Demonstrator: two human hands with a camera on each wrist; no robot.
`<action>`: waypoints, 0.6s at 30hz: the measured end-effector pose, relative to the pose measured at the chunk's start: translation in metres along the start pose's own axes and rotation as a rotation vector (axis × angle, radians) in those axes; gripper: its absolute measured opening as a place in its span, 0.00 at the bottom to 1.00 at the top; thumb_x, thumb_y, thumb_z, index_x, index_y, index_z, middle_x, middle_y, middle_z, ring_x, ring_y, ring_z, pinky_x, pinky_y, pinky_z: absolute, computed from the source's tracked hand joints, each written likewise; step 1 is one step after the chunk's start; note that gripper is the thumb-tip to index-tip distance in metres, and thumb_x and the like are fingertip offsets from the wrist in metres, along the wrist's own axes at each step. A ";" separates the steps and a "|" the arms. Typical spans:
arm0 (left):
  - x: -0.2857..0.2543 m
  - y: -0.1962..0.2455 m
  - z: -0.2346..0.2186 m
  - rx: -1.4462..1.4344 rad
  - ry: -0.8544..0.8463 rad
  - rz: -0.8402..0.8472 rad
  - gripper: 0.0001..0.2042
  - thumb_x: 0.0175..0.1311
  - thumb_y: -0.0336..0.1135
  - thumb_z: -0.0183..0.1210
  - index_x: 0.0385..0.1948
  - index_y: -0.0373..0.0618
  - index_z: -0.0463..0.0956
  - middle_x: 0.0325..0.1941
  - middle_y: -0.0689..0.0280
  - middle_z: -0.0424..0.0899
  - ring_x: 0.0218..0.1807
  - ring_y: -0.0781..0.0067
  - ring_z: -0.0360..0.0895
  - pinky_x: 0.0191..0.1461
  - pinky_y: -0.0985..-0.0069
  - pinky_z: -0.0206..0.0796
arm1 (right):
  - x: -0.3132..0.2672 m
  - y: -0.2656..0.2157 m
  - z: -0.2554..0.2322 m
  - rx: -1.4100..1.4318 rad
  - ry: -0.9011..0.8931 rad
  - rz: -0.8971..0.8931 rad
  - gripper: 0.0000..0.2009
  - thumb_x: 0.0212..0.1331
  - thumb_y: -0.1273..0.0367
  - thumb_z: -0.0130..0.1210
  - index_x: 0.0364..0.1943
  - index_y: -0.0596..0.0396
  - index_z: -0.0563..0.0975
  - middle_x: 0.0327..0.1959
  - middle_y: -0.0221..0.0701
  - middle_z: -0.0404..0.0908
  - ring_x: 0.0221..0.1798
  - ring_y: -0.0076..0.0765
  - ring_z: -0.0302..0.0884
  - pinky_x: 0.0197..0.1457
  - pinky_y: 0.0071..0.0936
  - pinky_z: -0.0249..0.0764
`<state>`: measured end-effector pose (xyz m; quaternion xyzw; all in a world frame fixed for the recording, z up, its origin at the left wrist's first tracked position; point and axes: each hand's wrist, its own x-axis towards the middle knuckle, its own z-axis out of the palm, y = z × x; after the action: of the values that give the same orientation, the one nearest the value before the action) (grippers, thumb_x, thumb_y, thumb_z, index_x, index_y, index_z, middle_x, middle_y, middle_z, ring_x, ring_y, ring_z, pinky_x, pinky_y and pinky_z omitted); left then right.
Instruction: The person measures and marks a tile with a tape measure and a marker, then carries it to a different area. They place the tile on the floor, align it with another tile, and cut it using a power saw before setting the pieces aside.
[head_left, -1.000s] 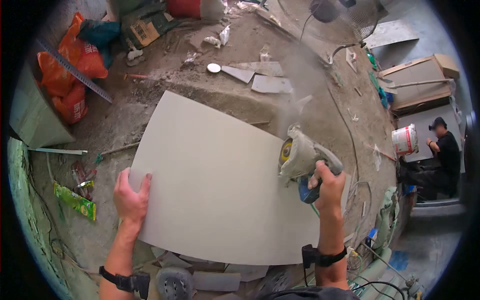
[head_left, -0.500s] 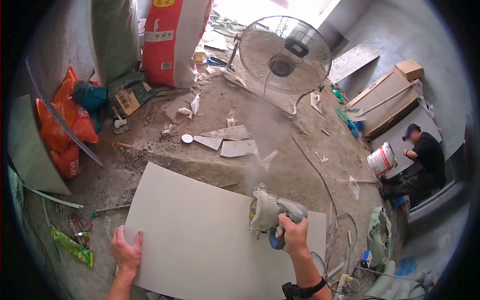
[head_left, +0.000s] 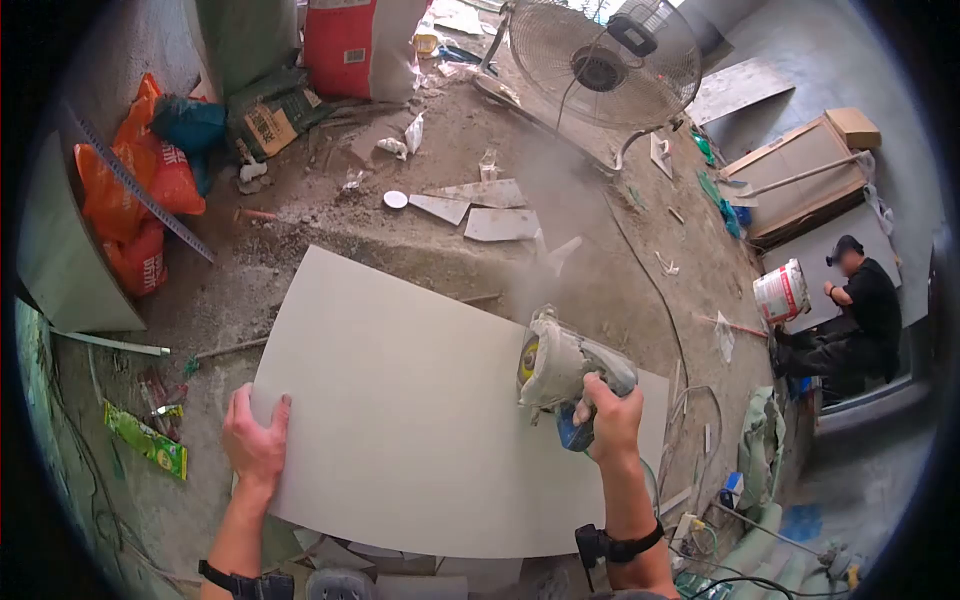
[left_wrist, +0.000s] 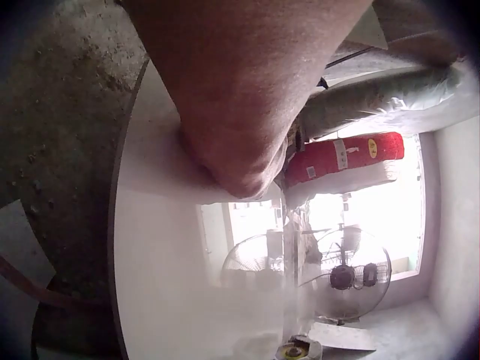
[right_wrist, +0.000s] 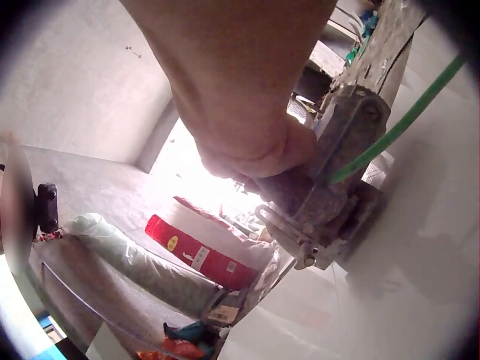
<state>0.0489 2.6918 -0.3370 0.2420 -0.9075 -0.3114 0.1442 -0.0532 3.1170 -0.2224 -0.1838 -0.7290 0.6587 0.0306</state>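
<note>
A large pale slab (head_left: 400, 420) lies flat in the middle of the head view. At its left edge is my left hand (head_left: 256, 440), its thumb on the top face and its fingers extended along the outer side. My right hand (head_left: 614, 420) grips a dusty power tool (head_left: 570, 370) over the slab's far right part. The tool's yellow disc (head_left: 529, 358) stands near the far edge, with dust rising beyond it. In the right wrist view, a green cord (right_wrist: 405, 124) runs from the tool (right_wrist: 349, 142); my forearm and hand hide part of its grip.
Broken slab pieces (head_left: 502, 224) and a fan (head_left: 605, 65) stand beyond the slab. Orange bags (head_left: 135, 190) are at the left. A person in black (head_left: 865, 310) sits at the right by a white bucket (head_left: 782, 292). A cable (head_left: 655, 280) crosses the dusty floor.
The head view has tilted up, then partly back down, so everything shifts in the picture. Both hands keep about the same places on the slab and tool.
</note>
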 end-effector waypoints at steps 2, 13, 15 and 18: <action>0.001 0.002 0.000 -0.002 -0.007 -0.007 0.24 0.67 0.48 0.69 0.53 0.34 0.78 0.47 0.45 0.86 0.47 0.40 0.85 0.51 0.53 0.75 | 0.000 0.001 0.000 -0.001 -0.008 -0.021 0.04 0.66 0.73 0.62 0.36 0.56 0.78 0.24 0.25 0.73 0.18 0.25 0.69 0.21 0.29 0.69; 0.001 -0.004 0.002 0.005 -0.009 -0.013 0.27 0.66 0.51 0.70 0.54 0.36 0.78 0.49 0.46 0.86 0.49 0.39 0.85 0.51 0.52 0.76 | -0.012 0.000 0.000 0.009 0.015 0.004 0.03 0.65 0.74 0.62 0.36 0.58 0.78 0.24 0.26 0.74 0.17 0.25 0.70 0.21 0.29 0.69; 0.001 -0.002 0.003 0.007 -0.002 -0.017 0.26 0.66 0.51 0.70 0.53 0.36 0.79 0.48 0.47 0.87 0.48 0.40 0.85 0.51 0.53 0.76 | -0.013 0.000 -0.001 0.015 0.015 0.007 0.03 0.66 0.74 0.61 0.36 0.59 0.79 0.24 0.27 0.76 0.17 0.25 0.71 0.21 0.28 0.70; 0.001 -0.002 0.003 0.014 0.006 -0.020 0.25 0.66 0.50 0.70 0.53 0.37 0.79 0.48 0.47 0.87 0.48 0.42 0.85 0.51 0.54 0.76 | -0.016 0.001 0.000 0.012 0.016 -0.007 0.03 0.66 0.75 0.61 0.36 0.59 0.79 0.24 0.27 0.76 0.17 0.25 0.70 0.21 0.28 0.70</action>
<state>0.0476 2.6913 -0.3411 0.2530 -0.9069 -0.3057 0.1421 -0.0384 3.1127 -0.2197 -0.1862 -0.7253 0.6616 0.0397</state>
